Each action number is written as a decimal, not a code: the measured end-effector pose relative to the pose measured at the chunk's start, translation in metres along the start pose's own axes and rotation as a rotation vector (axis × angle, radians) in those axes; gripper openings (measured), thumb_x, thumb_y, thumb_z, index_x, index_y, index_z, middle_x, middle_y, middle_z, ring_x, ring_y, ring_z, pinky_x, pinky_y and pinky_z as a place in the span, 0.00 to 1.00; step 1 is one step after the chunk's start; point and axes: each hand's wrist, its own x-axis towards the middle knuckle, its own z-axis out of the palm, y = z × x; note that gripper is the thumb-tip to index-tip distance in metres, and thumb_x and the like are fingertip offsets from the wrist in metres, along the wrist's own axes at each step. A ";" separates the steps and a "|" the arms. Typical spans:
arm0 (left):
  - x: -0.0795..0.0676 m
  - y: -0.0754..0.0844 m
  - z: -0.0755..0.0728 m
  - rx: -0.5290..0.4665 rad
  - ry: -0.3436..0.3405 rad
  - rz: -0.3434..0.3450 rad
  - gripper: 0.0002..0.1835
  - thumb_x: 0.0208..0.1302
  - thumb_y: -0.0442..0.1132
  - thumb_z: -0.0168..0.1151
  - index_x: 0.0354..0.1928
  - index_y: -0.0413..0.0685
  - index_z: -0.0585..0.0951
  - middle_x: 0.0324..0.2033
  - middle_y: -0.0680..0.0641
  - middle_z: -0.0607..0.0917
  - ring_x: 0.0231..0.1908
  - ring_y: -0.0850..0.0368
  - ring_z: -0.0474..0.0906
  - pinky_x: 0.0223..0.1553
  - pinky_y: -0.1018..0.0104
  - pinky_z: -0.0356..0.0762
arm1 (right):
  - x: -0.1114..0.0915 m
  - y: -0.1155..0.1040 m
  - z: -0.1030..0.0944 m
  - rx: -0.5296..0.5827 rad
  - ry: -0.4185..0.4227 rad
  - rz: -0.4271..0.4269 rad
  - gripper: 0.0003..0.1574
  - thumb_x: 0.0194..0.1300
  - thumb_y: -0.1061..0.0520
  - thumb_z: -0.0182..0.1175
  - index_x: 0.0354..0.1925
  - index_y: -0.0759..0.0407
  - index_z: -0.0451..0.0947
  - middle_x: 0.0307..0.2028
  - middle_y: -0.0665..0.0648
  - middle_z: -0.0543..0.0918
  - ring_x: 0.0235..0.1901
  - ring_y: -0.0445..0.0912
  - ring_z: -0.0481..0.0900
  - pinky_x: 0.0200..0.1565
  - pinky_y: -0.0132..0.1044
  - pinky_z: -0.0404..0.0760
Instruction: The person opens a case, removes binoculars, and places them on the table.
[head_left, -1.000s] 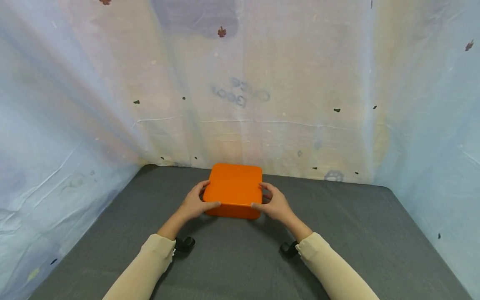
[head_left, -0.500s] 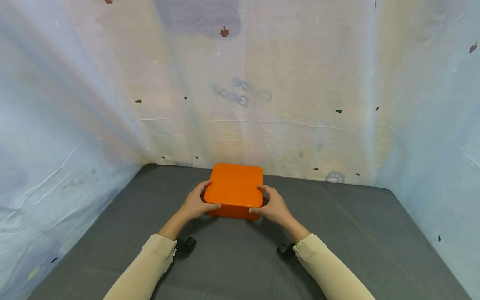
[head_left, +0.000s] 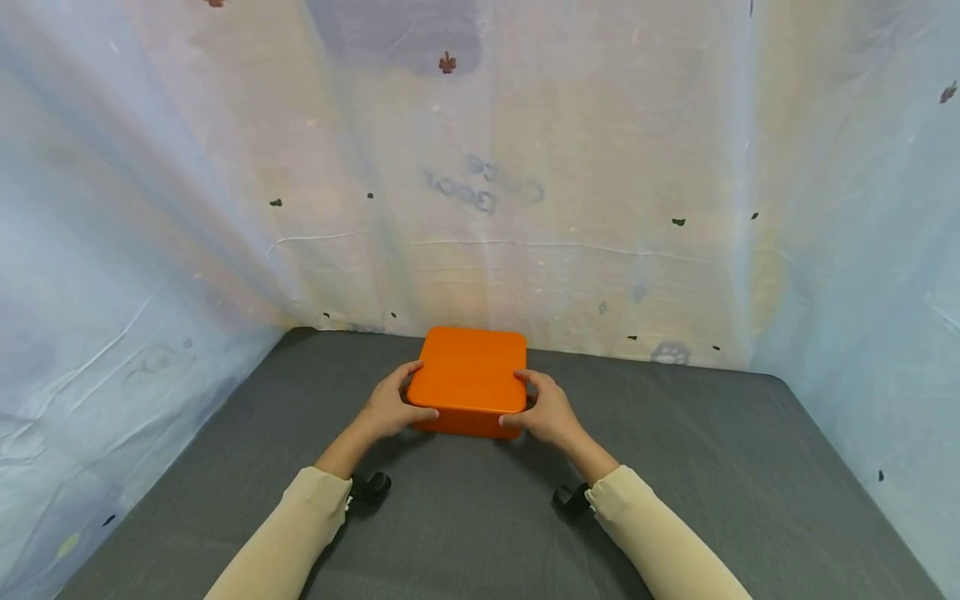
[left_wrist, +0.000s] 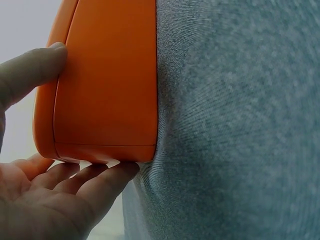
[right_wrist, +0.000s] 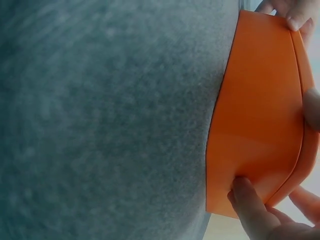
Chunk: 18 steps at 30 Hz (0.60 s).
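Note:
An orange lidded box (head_left: 471, 367) stands on the grey cloth-covered table (head_left: 480, 525) near its far edge. My left hand (head_left: 387, 407) grips the box's near left corner, thumb across the front and fingers along the left side. On the opposite corner my right hand (head_left: 553, 412) holds it the same way, its index fingertip at the lid's edge. In the left wrist view the left thumb (left_wrist: 52, 59) lies at the lid seam, and the box (left_wrist: 107, 85) has its base against the cloth. The right wrist view shows a right fingertip (right_wrist: 243, 190) on the box's wall. The inside is hidden.
A pale patterned curtain (head_left: 480, 250) hangs right behind the table's far edge and along both sides. Each wrist wears a black strap-like device, seen at the left cuff (head_left: 371, 489) and the right cuff (head_left: 572, 502).
Over the past second the right thumb has slipped a little lower on the front and the right hand has shifted slightly inward. The box stays in place, its lid on.

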 end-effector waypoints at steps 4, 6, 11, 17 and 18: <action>0.000 -0.001 0.000 -0.008 0.001 0.002 0.51 0.49 0.45 0.76 0.74 0.54 0.58 0.71 0.41 0.63 0.65 0.40 0.67 0.59 0.46 0.73 | 0.000 -0.001 0.000 0.008 0.003 -0.002 0.52 0.47 0.53 0.77 0.68 0.53 0.66 0.67 0.62 0.67 0.56 0.56 0.77 0.51 0.47 0.81; 0.001 -0.001 0.000 -0.006 0.004 0.002 0.51 0.49 0.45 0.76 0.73 0.54 0.58 0.71 0.41 0.63 0.66 0.40 0.67 0.59 0.45 0.73 | 0.000 -0.001 0.000 0.017 0.002 -0.003 0.52 0.47 0.54 0.77 0.68 0.54 0.66 0.67 0.62 0.67 0.55 0.56 0.78 0.50 0.46 0.82; 0.002 -0.001 0.000 0.001 0.010 0.002 0.51 0.48 0.46 0.77 0.73 0.53 0.59 0.72 0.40 0.62 0.67 0.39 0.65 0.60 0.44 0.72 | -0.001 -0.002 0.000 0.014 0.003 -0.009 0.51 0.47 0.55 0.77 0.68 0.55 0.67 0.66 0.62 0.68 0.53 0.56 0.79 0.48 0.45 0.83; 0.003 -0.002 0.000 0.000 0.007 0.000 0.51 0.49 0.46 0.77 0.73 0.53 0.59 0.72 0.41 0.62 0.67 0.40 0.65 0.60 0.45 0.73 | 0.000 -0.001 0.000 -0.014 0.000 -0.025 0.51 0.48 0.55 0.76 0.68 0.57 0.66 0.66 0.62 0.68 0.52 0.56 0.79 0.48 0.45 0.82; 0.003 -0.002 0.000 -0.002 0.005 0.003 0.51 0.49 0.46 0.76 0.73 0.53 0.59 0.72 0.41 0.62 0.67 0.40 0.66 0.60 0.46 0.73 | 0.000 -0.002 0.000 -0.017 -0.001 -0.029 0.51 0.48 0.55 0.76 0.68 0.58 0.66 0.67 0.62 0.67 0.52 0.56 0.78 0.48 0.46 0.82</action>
